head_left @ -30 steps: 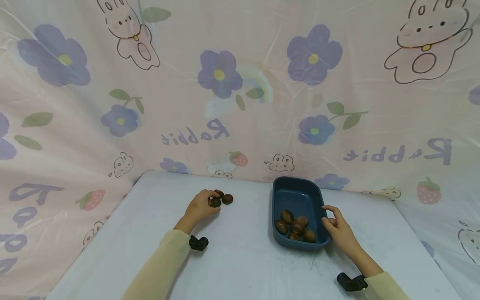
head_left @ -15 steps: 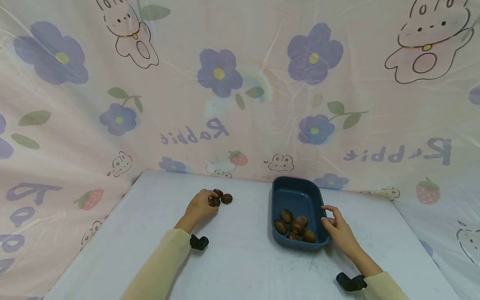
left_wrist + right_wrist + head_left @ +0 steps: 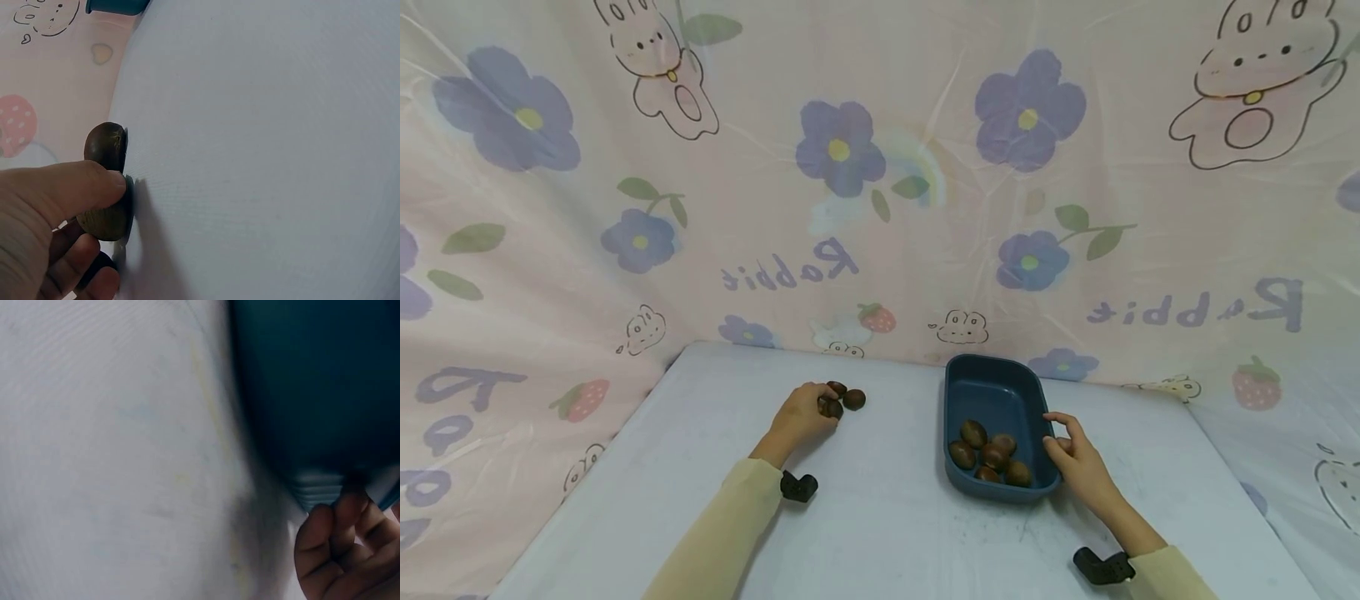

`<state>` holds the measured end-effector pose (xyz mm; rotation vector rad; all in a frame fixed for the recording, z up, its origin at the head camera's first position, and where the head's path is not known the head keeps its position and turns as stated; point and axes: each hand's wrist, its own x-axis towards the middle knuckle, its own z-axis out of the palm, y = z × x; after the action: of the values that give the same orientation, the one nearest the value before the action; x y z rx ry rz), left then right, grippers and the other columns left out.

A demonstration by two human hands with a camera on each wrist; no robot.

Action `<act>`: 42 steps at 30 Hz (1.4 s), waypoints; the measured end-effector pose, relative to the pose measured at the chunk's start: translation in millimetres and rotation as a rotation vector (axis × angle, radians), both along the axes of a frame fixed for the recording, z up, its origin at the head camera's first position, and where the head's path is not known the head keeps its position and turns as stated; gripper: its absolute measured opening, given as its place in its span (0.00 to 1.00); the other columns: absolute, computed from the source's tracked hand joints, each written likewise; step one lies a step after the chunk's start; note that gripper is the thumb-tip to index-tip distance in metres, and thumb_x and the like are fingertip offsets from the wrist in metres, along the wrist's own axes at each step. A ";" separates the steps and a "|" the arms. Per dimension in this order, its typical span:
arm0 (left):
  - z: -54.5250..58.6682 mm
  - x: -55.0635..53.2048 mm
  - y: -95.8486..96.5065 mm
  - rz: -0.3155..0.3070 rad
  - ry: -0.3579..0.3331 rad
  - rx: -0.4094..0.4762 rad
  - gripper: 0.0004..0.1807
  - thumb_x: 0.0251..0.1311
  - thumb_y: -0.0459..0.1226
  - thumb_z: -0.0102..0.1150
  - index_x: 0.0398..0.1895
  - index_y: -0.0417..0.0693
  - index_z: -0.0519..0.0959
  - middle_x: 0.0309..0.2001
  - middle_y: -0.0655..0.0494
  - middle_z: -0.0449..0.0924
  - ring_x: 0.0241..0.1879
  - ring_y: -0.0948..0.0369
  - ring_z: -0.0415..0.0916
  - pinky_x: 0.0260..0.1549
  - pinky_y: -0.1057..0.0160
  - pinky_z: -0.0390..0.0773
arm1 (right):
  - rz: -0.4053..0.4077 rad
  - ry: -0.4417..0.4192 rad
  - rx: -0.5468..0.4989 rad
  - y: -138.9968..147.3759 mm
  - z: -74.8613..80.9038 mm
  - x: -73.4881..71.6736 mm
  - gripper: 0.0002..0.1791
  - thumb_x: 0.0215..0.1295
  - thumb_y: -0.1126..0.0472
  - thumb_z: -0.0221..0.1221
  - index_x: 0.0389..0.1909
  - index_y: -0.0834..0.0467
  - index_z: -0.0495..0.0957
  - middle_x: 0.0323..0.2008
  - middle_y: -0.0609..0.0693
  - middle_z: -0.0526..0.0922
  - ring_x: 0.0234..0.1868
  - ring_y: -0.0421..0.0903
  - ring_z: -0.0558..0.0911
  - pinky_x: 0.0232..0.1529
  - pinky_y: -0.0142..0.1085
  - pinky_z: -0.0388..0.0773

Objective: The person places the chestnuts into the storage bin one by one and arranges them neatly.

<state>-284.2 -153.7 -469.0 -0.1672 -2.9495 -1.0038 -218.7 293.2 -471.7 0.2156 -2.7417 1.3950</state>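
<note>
My left hand [image 3: 797,421] pinches a brown chestnut [image 3: 832,407] low over the white table. In the left wrist view the thumb lies across this chestnut [image 3: 105,224], with the other fingers bent below. Close by are two more, one chestnut [image 3: 854,400] to its right and one chestnut [image 3: 837,388] behind, partly hidden by the fingers. A blue rectangular box [image 3: 996,392] stands on the right, several chestnuts [image 3: 996,456] grouped at its near end. With index finger and thumb at the rim, my right hand [image 3: 1086,471] holds the box's right side.
The white table [image 3: 880,500] reaches back to a hanging cloth [image 3: 925,225] printed with flowers and rabbits. More of that cloth hangs at the left. A black wrist device [image 3: 799,487] is on the left wrist, another black device [image 3: 1103,566] on the right.
The left hand's fingers have shifted only slightly on the chestnut. The right hand and the box have stayed in place.
</note>
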 end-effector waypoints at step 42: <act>8.6 17.7 9.8 -0.035 0.045 0.286 0.18 0.46 0.35 0.71 0.43 0.54 0.81 0.50 0.55 0.79 0.37 0.62 0.75 0.33 0.66 0.76 | -0.019 -0.004 0.009 -1.7 1.3 0.1 0.22 0.76 0.56 0.45 0.66 0.56 0.57 0.18 0.46 0.66 0.17 0.36 0.65 0.19 0.33 0.65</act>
<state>-266.5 -143.9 -460.5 -0.2314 -2.7321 -1.3893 -218.6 291.6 -470.4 0.1871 -2.7468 1.3807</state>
